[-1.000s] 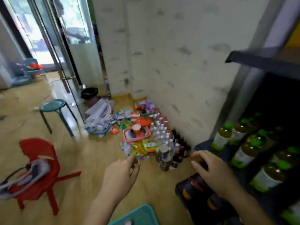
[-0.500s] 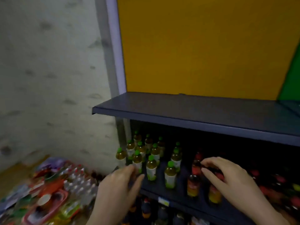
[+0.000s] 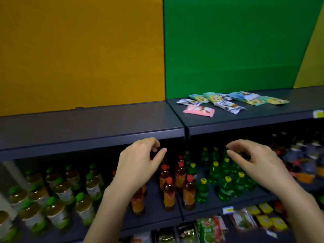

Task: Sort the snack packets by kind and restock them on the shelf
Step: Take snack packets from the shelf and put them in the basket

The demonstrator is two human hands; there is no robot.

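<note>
The left hand (image 3: 138, 165) and the right hand (image 3: 257, 162) are raised side by side, well apart, with their backs to the camera. Their fingers are loosely curled and their thumbs out, and neither grips anything. Both hover just below the folded front lip of the upper shelf (image 3: 87, 130), a flat, dark grey, matte board that looks like metal. A narrow seam splits it into two boards above the gap between the hands.

The snack packets (image 3: 229, 106) lie flat on the board above and beyond the right hand. They are slim, glossy pillow packs with crimped ends, in a loose, overlapping fan. A pink packet (image 3: 199, 111) lies nearest the hands, with white-and-blue and green-and-yellow ones behind it. Above the left hand a broad stretch of grey board runs from the seam outward.

Behind and below the hands, plastic bottles stand upright in tight rows on a lower tier:
- red-capped bottles (image 3: 169, 193) of orange drink between the hands
- clear green bottles (image 3: 225, 188) with yellow caps under the right hand
- green-capped bottles (image 3: 57, 207) of amber liquid out past the left hand

Down by the wrists, crinkled bagged goods (image 3: 206, 228) fill a lower tier, too blurred to read.

Smooth back panels rise behind the shelf — orange (image 3: 78, 50) above the left hand, green (image 3: 236, 46) above the right.
</note>
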